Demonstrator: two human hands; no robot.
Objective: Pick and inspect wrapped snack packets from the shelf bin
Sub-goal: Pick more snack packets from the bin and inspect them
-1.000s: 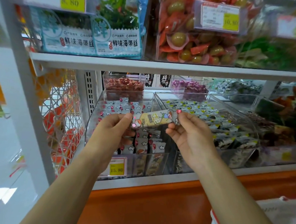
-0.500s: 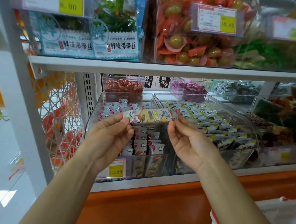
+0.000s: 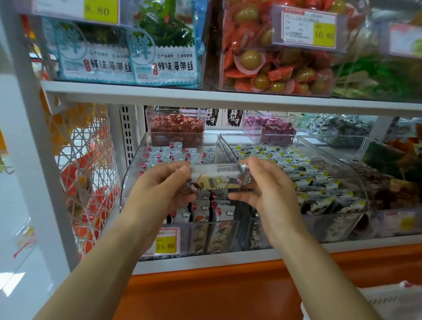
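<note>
Where the packet was: one snack packet [image 3: 216,177] was up in the air in front of the clear bin [image 3: 182,135]. It lay crosswise between both hands, out of the pile and just above the other packets [image 3: 203,208] standing in the bin.
Left hand: the left hand [image 3: 159,191] pinched the packet's left end, fingers curled over it.
Right hand: the right hand [image 3: 270,192] had the right end between thumb and fingertips, with the other fingers fanned out below.
What faced the camera: honestly pretty blurry. It looked like a pale printed panel up top and yellow artwork lower down, but I couldn't read any of it.
Step, my guess: mid-inspection, with the packet tipped to show another face.
How to do it well: pinch only the crimped ends, and lightly, so the wrapper doesn't crease. Roll it slowly and pause on each face, since the print was mush here. Keep it over its own bin, so a slip drops it back there and not into the neighbouring bin [image 3: 314,182] of grey packets.
Nearby: a yellow price tag [image 3: 165,243] reading 15.80 sat on the bin front.
</note>
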